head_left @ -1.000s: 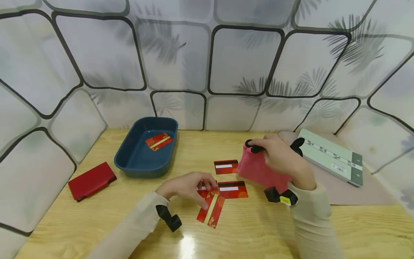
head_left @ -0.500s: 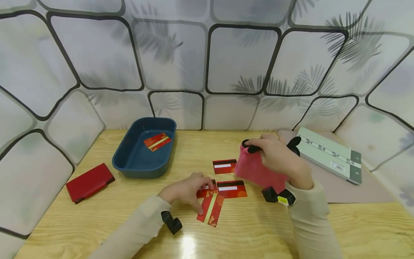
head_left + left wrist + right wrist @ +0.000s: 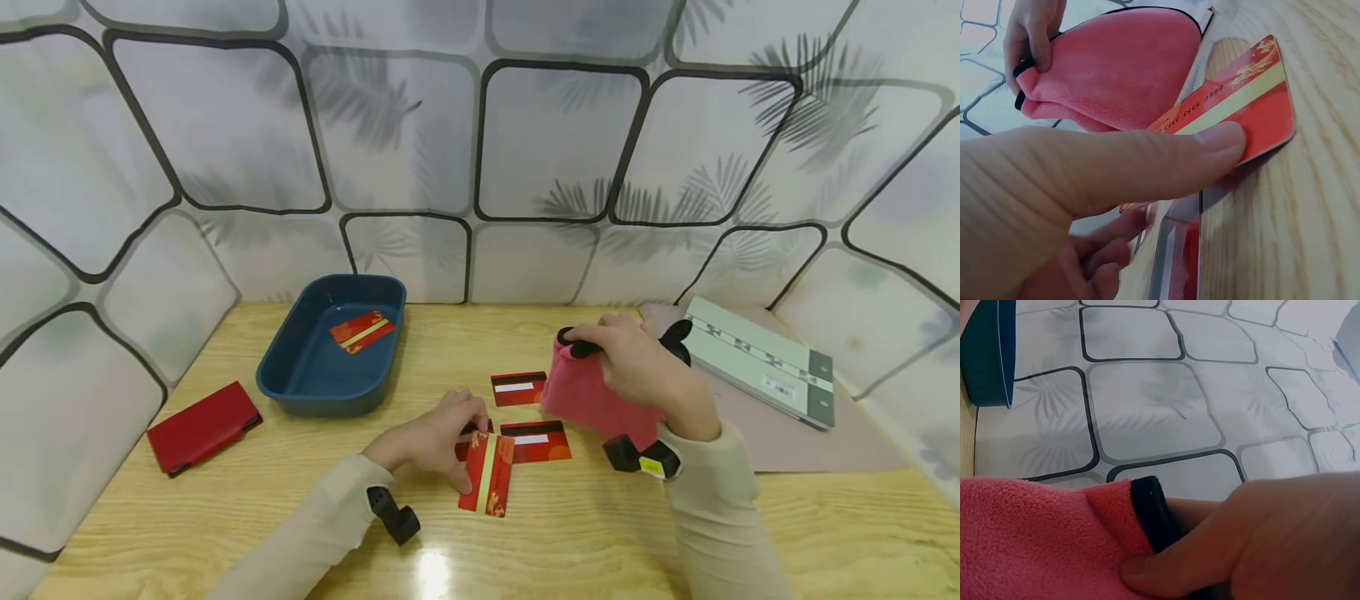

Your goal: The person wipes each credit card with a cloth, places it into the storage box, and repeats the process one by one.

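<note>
My left hand point(image 3: 431, 442) pinches a red bank card point(image 3: 487, 473) with a gold stripe, the thumb point(image 3: 1166, 159) lying across its face. In the left wrist view this card point(image 3: 1257, 94) is tilted, one corner close over the wood. Partly behind it and the fingers lies another red card point(image 3: 462, 450). Two more, showing black magnetic stripes, lie flat: one card point(image 3: 553, 450) beside it and one card point(image 3: 517, 398) farther back. My right hand point(image 3: 648, 367) grips a pink fleece cloth point(image 3: 581, 396) by its black-trimmed edge; the cloth point(image 3: 1041, 537) hangs in folds next to the cards.
A blue tray point(image 3: 270, 379) at the back left holds a red card point(image 3: 362, 331). Left of it lies a dark red wallet point(image 3: 204, 427). On a pinkish mat point(image 3: 787, 442) at the right rests a pale green notebook point(image 3: 757, 354). A patterned curtain point(image 3: 405, 125) closes off the back.
The card in my left hand has turned slightly so its stripe stands more upright in the head view, and has risen a little. My right hand keeps its grip on the cloth.
</note>
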Demonstrator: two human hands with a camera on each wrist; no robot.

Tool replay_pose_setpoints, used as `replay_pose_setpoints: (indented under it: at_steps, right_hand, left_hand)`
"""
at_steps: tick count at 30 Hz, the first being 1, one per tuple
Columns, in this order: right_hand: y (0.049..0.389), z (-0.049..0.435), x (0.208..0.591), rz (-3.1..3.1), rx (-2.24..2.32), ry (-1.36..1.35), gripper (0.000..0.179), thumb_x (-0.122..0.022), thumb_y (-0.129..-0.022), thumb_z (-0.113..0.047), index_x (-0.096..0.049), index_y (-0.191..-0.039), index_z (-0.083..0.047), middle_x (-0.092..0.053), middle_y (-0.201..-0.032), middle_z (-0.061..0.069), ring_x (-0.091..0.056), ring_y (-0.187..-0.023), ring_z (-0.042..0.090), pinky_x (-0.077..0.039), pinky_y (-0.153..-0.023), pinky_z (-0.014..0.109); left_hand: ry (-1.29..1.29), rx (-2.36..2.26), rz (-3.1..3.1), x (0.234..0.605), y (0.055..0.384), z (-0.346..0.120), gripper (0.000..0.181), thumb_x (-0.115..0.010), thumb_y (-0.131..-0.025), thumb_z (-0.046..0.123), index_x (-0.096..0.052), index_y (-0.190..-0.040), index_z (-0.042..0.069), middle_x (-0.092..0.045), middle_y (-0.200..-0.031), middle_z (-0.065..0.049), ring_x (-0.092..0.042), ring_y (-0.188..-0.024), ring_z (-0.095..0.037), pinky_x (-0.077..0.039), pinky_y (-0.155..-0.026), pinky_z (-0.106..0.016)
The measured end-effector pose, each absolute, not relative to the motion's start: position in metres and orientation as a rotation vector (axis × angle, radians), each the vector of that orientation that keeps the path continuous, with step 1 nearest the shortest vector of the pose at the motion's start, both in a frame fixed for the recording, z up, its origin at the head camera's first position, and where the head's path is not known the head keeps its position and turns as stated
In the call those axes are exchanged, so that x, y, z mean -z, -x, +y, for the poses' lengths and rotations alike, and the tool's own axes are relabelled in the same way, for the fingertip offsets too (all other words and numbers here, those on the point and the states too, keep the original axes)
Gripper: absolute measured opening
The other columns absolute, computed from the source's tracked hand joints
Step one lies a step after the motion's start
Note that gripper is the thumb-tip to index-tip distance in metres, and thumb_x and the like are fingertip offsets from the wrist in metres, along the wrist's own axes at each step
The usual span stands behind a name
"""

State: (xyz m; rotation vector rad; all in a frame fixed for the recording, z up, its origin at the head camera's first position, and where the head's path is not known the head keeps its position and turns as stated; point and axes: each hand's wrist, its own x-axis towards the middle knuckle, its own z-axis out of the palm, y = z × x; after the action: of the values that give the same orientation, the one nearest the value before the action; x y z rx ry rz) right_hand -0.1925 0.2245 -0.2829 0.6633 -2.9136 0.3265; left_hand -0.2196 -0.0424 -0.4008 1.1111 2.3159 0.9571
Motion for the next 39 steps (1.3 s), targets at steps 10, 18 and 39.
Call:
replay_pose_setpoints:
  at_steps: [10, 18, 39]
  right_hand:
    - [0.195, 0.222, 0.282, -2.931, -0.275, -0.689, 0.040, -0.044, -0.088, 0.007, -0.065, -0.118, -0.009, -0.062, -0.098, 0.015, -0.057, -0.095, 0.037, -0.035, -0.071, 0.047]
    - [0.197, 0.221, 0.282, -2.937, -0.266, -0.683, 0.044, -0.044, -0.086, 0.009, -0.065, -0.119, -0.009, -0.062, -0.100, 0.016, -0.056, -0.096, 0.038, -0.035, -0.072, 0.048]
    - [0.197, 0.223, 0.288, -2.972, -0.271, -0.629, 0.042, -0.044, -0.088, 0.007, -0.063, -0.122, -0.010, -0.062, -0.101, 0.016, -0.056, -0.097, 0.037, -0.036, -0.075, 0.050]
  left_hand:
    - [-1.135, -1.019, 2.194, 0.396, 0.222, -0.043, 0.058, -0.084, -0.067, -0.003, -0.044, -0.106, 0.008, -0.058, -0.075, 0.000, -0.050, -0.062, -0.008, -0.044, -0.058, -0.019]
    - [-1.103, -1.204, 2.115, 0.394, 0.228, -0.048, 0.049, -0.078, -0.074, -0.004, -0.049, -0.112, 0.008, -0.054, -0.084, -0.003, -0.052, -0.066, -0.010, -0.048, -0.061, -0.021]
    - [-0.370, -1.817, 2.304, 0.343, 0.273, -0.151, 0.043, -0.064, -0.085, -0.010, -0.032, -0.114, -0.004, -0.060, -0.094, -0.019, -0.069, -0.067, -0.014, -0.060, -0.068, -0.033]
